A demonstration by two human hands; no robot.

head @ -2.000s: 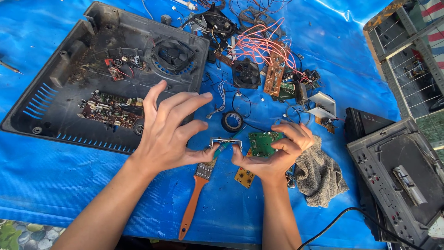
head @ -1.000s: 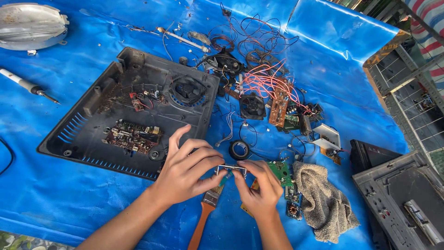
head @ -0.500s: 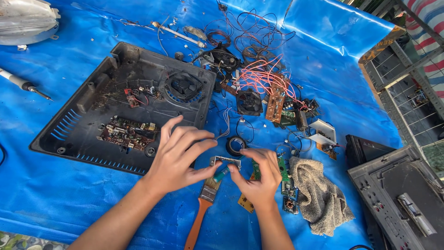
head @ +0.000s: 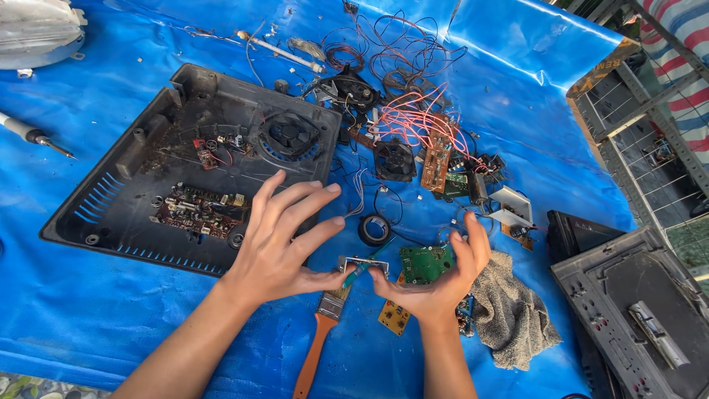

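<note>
A blue tarp (head: 88, 310) is catching loose parts around the black plastic casing (head: 185, 170), lying open side up. The right hand (head: 443, 284) is cradling a green circuit board (head: 425, 262) above a paintbrush (head: 321, 336), steadying it while the left hand (head: 284, 244), fingers spread, is pinching its small metal connector (head: 363, 264).

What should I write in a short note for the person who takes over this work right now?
Left hand: fingers spread, thumb and fingertip on the small metal part.
Right hand: holds the green circuit board in the palm, thumb at the same metal part.
Paintbrush lies under the hands on the blue tarp; grey rag beside the right wrist.
Done: black casing lies open, boards and wires spread out.
Left: metal part remains attached to the board.
</note>
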